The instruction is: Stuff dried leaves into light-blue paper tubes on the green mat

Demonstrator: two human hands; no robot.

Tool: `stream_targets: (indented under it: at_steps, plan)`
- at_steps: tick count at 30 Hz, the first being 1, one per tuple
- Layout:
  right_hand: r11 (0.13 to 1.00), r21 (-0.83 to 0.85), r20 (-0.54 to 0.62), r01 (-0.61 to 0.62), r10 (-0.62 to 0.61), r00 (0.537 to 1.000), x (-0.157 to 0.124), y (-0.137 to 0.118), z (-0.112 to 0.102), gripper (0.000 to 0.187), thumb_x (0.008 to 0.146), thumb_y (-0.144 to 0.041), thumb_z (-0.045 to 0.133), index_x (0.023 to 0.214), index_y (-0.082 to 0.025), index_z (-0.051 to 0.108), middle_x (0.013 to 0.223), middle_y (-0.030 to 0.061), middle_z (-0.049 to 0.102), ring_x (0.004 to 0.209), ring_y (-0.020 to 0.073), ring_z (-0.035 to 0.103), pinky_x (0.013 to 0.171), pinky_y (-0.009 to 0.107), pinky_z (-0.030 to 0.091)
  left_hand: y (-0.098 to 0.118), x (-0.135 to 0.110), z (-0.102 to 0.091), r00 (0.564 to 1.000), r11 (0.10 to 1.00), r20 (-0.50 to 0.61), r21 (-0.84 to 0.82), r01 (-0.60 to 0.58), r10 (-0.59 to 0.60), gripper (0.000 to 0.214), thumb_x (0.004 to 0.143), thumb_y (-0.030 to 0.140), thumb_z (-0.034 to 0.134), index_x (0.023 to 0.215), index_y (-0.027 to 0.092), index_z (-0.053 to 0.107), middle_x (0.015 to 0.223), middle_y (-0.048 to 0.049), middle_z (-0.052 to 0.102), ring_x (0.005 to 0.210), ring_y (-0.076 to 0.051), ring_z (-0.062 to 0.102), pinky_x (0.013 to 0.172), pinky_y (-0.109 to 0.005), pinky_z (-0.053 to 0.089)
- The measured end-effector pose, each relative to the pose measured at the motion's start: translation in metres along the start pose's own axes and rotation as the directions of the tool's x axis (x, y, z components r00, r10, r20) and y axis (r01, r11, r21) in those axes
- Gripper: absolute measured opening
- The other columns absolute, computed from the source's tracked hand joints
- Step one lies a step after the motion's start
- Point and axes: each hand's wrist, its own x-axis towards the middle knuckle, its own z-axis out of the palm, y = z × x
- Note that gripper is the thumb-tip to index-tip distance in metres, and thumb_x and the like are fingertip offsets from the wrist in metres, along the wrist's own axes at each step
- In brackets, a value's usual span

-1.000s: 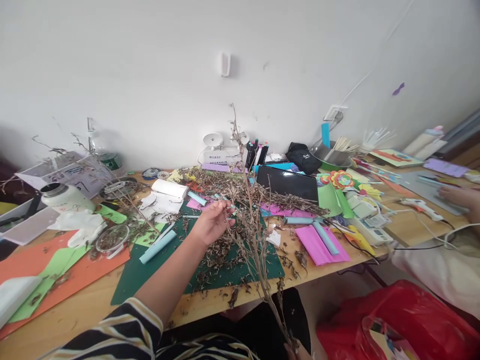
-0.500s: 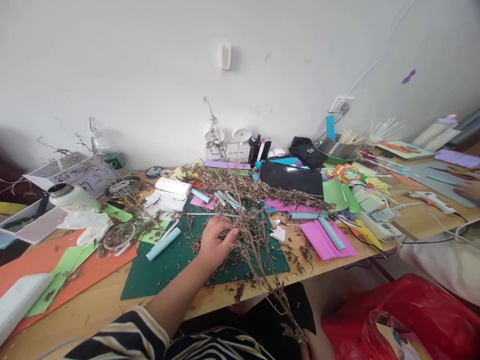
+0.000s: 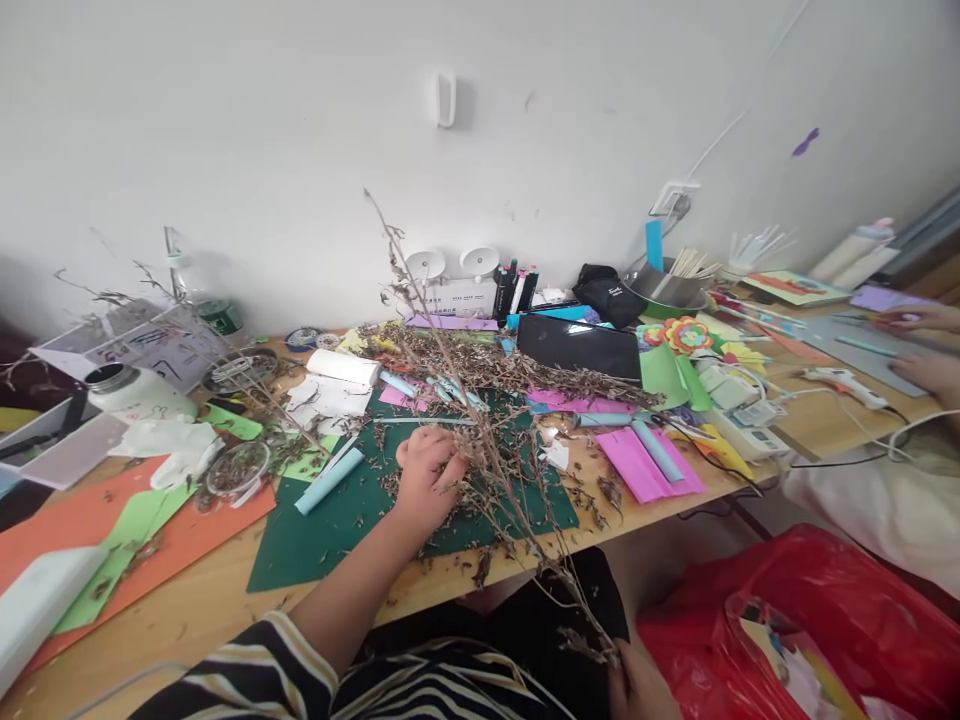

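Observation:
A long dried branch (image 3: 480, 440) with small withered leaves slants from the bottom right up toward the wall. My right hand (image 3: 637, 685) grips its lower stem at the bottom edge of the view, below the table's front edge. My left hand (image 3: 426, 478) is over the dark green cutting mat (image 3: 352, 520), fingers curled and pinched round the twigs in the branch's middle. Crumbled dry leaves lie scattered on the mat around that hand. A heap of more dried branches (image 3: 510, 370) lies just behind.
Rolled light-blue paper tubes (image 3: 328, 481), pink paper (image 3: 645, 465), orange and green sheets (image 3: 135, 530), a black tablet (image 3: 577, 345), a white jar (image 3: 131, 392) and a glue gun (image 3: 844, 385) crowd the wooden table. A red plastic bag (image 3: 810, 620) sits lower right. Another person's hands (image 3: 926, 345) work at the far right.
The branch's top has swung left. My left hand came down from the raised, open pose onto the twigs over the mat and closed its fingers. My right hand has come further into view.

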Motion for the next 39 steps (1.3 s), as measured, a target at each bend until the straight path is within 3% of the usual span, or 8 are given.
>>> stream_targets:
  at_steps: [5,9,14,20,26,31,34,39]
  plan:
    - [0.999,-0.036,-0.010,0.012,-0.012,1.000,-0.001,-0.001,0.003,0.042,0.083,-0.039,0.024,0.083,-0.015,0.058,0.083,0.0097,0.065,0.074,0.0184,0.060,0.068,0.028,0.044,0.001,-0.001,-0.009,0.981,0.971,0.192,-0.238,0.036,0.011,0.018,0.075,0.030,0.043,0.075,0.019,0.058,0.080,-0.0049,0.059,0.086,-0.020,0.047,0.079,-0.035,0.032]
    - [0.993,-0.106,0.005,0.054,-0.054,0.999,0.001,-0.008,0.003,0.034,0.080,-0.032,0.028,0.084,-0.016,0.058,0.080,0.0098,0.065,0.072,0.0190,0.060,0.065,0.028,0.044,0.005,0.003,-0.007,0.922,0.878,0.383,-0.420,0.228,-0.056,0.026,0.071,0.037,0.050,0.086,0.016,0.053,0.080,-0.0055,0.059,0.073,-0.016,0.051,0.066,-0.028,0.039]
    - [0.992,-0.104,0.051,0.074,-0.068,0.996,0.006,-0.013,0.002,0.031,0.078,-0.025,0.028,0.081,-0.016,0.057,0.076,0.0089,0.065,0.072,0.0186,0.059,0.066,0.028,0.043,0.011,0.013,0.000,0.936,0.939,0.316,-0.247,0.239,-0.155,0.030,0.069,0.045,0.051,0.064,0.016,0.046,0.053,0.0037,0.040,0.050,-0.009,0.036,0.047,-0.021,0.027]
    - [1.000,0.017,0.055,-0.004,0.003,0.998,0.003,-0.018,0.004,0.025,0.078,-0.026,0.027,0.070,-0.022,0.050,0.064,0.0034,0.062,0.061,0.0162,0.057,0.056,0.025,0.040,0.025,0.021,-0.006,0.945,0.965,0.327,-0.246,0.090,-0.005,0.038,0.075,0.042,0.043,0.050,0.016,0.031,0.049,0.0045,0.026,0.047,-0.007,0.027,0.046,-0.021,0.021]
    - [0.995,0.099,0.062,-0.029,0.023,0.998,0.000,-0.024,0.017,0.031,0.081,-0.032,0.020,0.068,-0.022,0.046,0.062,0.0029,0.061,0.057,0.0155,0.057,0.055,0.024,0.040,0.037,0.014,-0.016,0.901,0.904,0.414,-0.327,0.277,-0.126,0.037,0.071,0.046,0.046,0.051,0.018,0.032,0.043,0.0057,0.029,0.042,-0.007,0.028,0.043,-0.021,0.023]
    - [0.989,0.143,0.144,0.049,-0.069,0.987,0.011,-0.022,0.017,0.033,0.080,-0.037,0.023,0.070,-0.022,0.051,0.068,0.0029,0.064,0.064,0.0141,0.060,0.056,0.021,0.043,0.036,0.012,-0.017,0.943,0.929,0.268,-0.256,0.268,-0.198,0.034,0.069,0.040,0.046,0.050,0.017,0.032,0.046,0.0048,0.028,0.045,-0.007,0.027,0.045,-0.021,0.023]
    - [0.989,0.126,0.172,0.077,-0.099,0.980,0.017,-0.021,0.011,0.034,0.079,-0.039,0.024,0.069,-0.022,0.051,0.065,0.0034,0.064,0.061,0.0148,0.059,0.054,0.021,0.043,0.033,0.012,-0.018,0.942,0.927,0.241,-0.237,0.290,-0.234,0.034,0.069,0.040,0.047,0.049,0.017,0.031,0.046,0.0049,0.028,0.045,-0.007,0.026,0.045,-0.021,0.022]
    - [0.992,0.091,0.180,0.083,-0.099,0.979,0.016,-0.015,0.003,0.033,0.078,-0.041,0.025,0.058,-0.023,0.044,0.052,0.0020,0.057,0.053,0.0165,0.056,0.050,0.023,0.040,0.026,0.005,-0.024,0.977,0.972,0.135,-0.143,0.185,-0.166,0.036,0.071,0.036,0.043,0.046,0.017,0.026,0.046,0.0038,0.028,0.045,-0.008,0.029,0.046,-0.022,0.022]
